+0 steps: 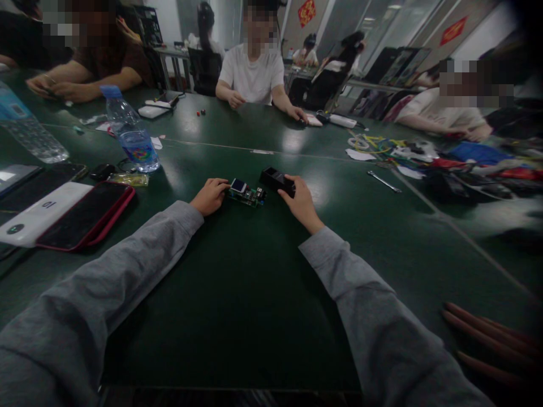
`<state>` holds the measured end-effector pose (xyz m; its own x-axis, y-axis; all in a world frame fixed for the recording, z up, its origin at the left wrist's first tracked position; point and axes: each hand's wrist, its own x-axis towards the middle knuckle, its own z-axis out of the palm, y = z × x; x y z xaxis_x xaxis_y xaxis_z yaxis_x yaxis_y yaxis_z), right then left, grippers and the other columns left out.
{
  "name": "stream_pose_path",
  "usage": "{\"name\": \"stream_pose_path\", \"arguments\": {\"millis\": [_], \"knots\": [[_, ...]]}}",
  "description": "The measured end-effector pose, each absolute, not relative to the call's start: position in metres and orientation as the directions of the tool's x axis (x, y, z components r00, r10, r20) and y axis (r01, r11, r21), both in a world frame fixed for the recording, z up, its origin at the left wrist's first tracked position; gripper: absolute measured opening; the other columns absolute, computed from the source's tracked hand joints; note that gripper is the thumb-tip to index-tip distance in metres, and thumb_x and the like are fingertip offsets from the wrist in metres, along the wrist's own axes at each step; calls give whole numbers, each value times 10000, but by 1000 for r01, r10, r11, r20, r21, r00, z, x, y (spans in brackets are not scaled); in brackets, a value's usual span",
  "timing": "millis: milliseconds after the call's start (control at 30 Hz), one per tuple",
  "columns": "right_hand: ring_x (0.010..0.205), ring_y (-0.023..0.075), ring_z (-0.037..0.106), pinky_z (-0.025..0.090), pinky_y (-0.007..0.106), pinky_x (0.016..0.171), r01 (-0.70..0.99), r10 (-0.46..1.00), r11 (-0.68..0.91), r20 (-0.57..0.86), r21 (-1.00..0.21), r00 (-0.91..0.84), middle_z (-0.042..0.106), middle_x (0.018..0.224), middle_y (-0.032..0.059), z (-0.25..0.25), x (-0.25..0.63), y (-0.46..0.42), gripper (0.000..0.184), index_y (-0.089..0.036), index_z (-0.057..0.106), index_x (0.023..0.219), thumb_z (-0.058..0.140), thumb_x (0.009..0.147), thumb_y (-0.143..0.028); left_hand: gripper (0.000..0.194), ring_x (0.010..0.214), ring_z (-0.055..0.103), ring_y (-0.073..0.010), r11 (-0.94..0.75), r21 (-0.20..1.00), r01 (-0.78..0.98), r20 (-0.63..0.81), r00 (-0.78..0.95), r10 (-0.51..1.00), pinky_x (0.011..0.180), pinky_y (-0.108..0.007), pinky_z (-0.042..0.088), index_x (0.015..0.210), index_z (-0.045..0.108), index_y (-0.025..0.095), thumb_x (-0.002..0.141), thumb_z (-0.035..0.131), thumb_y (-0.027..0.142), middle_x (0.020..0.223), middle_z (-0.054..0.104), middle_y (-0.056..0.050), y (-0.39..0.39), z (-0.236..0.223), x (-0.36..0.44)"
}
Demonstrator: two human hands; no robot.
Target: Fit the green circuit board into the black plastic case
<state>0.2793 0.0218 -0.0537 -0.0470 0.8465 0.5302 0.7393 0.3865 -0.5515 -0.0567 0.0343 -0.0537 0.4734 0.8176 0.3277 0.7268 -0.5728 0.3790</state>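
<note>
A circuit board [250, 196] with a small screen is seen between the two hands, well in from the near edge of the table [229, 294]. Its long axis runs roughly left to right, the right end slightly nearer that edge. The left hand [210, 196] is the nearer one: the board's left end is met by its fingertips, though whether it is pinched cannot be told. A black case [275, 180] is gripped by the right hand [302, 203], between thumb and fingers; its free end is angled toward the far left, just beyond the board's right end. The hands are held apart. Toward the left edge, a water bottle [132, 135] and a red-cased phone [89, 215] are found; on the right, a wrench [384, 182] and a heap of cables [403, 151]. Another person's hand [494, 339] is partly seen toward the near right corner.
</note>
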Motion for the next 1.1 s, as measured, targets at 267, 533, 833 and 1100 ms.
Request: {"name": "stream_pose_path", "arguments": {"millis": [267,533,833,1100], "knots": [[1183,347,648,541,603,1039,742,852,377,523,-555,-42,654,1278,148,-53,279,21,453,-231,595,1335,678,892,-283,418,1370,517,-319,-568,364,738,290,490,822,1219,-562,400,1304,666,107,933,475,75,1438,603,-184,34,-51,-55],[1180,346,652,535,608,1044,733,855,377,518,-567,-39,658,1281,144,-50,277,19,447,-238,598,1323,684,886,-275,408,1367,516,-302,-572,366,734,311,483,819,1203,-574,414,1290,664,164,936,479,82,1427,615,-133,36,-54,-57],[1157,329,665,543,576,1031,725,839,379,543,-575,-8,684,1267,135,-47,276,17,431,-231,625,1309,695,885,-267,405,1348,530,-288,-587,358,726,325,492,807,1200,-564,426,1276,672,171,928,491,75,1407,629,-117,39,-58,-59],[1198,313,668,574,566,1011,578,817,475,576,-664,-9,684,1306,100,-26,257,12,446,-288,613,1329,706,895,-324,408,1359,522,-296,-592,351,726,326,498,804,1197,-577,421,1292,660,160,937,478,76,1424,618,-129,39,-58,-59]]}}
